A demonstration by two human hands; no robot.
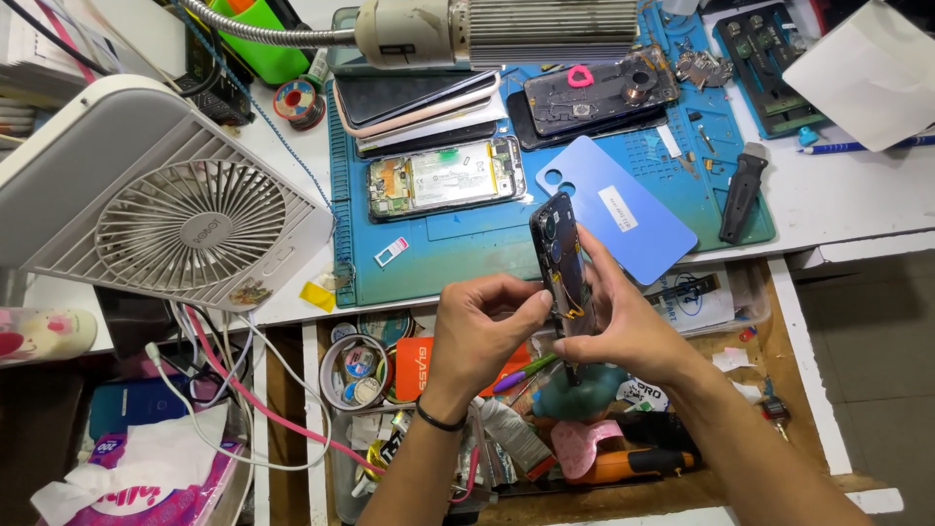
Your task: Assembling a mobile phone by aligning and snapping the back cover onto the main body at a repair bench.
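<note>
Cluttered table with a blue mat — above its front edge, over an open drawer, the left hand and right hand both grip an upright phone, back already off, insides bare; its blue cover lies on the mat — reassembly seems left

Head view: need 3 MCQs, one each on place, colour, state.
1. Where is the opened phone?
A. flat on the mat
B. held up on edge in both hands
C. in the drawer

2. What colour is the loose back cover on the work mat?
A. light blue
B. red
C. black

3. How is the disassembled phone lying on the mat?
A. screen up
B. boxed
C. internals exposed

Answers: B, left hand and right hand pinch it with their fingers above the drawer; A, its surface is pale blue; C, board and battery show.
</note>
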